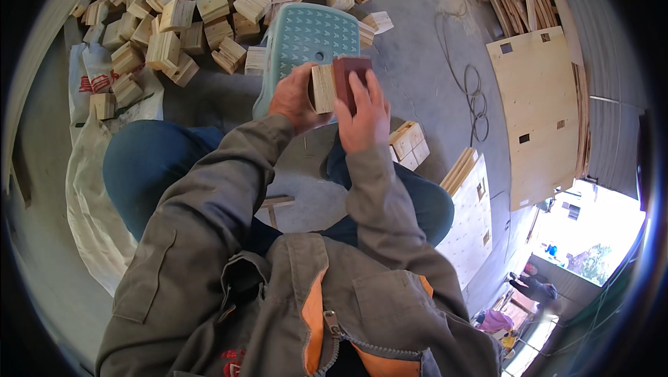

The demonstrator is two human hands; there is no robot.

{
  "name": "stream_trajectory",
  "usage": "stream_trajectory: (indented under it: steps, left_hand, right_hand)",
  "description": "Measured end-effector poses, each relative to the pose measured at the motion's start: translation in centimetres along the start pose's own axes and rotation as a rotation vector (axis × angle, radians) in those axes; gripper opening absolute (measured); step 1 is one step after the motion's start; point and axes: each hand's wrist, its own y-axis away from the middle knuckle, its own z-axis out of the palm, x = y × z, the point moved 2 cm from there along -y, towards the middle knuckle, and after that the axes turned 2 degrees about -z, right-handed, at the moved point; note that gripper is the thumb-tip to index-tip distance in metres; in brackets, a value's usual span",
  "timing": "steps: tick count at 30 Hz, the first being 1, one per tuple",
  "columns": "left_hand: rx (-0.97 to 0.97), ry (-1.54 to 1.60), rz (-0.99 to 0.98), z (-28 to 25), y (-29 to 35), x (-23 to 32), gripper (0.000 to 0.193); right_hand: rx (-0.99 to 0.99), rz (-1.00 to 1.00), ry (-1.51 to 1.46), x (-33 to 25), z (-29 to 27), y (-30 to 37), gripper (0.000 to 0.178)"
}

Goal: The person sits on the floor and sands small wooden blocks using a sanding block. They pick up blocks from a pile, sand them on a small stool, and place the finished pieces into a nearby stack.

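My left hand [295, 101] grips a pale laminated wooden block [323, 89] above the near part of a teal plastic stool [313, 29]. A dark red, brick-shaped sanding block [351, 65] is in my right hand [364, 114], whose fingers lie over its face. It is up against the right side of the wooden block. The right fingers are slightly blurred.
Many loose wooden blocks [177, 15] are heaped at the far left, beside a white sack [97, 168]. Several stacked blocks [409, 144] stand by my right knee. Plywood sheets [536, 113] and a coiled cable [476, 102] lie to the right. Another person [534, 288] is in the distance.
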Motion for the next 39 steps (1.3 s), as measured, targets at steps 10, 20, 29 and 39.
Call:
stream_trajectory:
  steps: [10, 20, 29, 39]
  left_hand:
    - [-0.026, 0.003, -0.060, 0.0, 0.0, -0.1, 0.095]
    - [-0.075, 0.001, -0.120, 0.1, 0.2, -0.1, 0.108]
    - [-0.039, -0.082, -0.091, -0.2, 0.5, -0.8, 0.101]
    - [-0.120, -0.011, -0.159, -0.7, -0.1, 0.5, 0.094]
  right_hand:
    - [0.078, -0.122, 0.009, -3.2, -1.1, 7.1, 0.068]
    - [-0.076, 0.108, 0.143, -2.6, 2.5, -8.4, 0.059]
    - [-0.061, -0.030, 0.073, -3.3, 0.2, -0.7, 0.063]
    - [0.013, -0.127, 0.031, -3.8, -1.8, 8.5, 0.064]
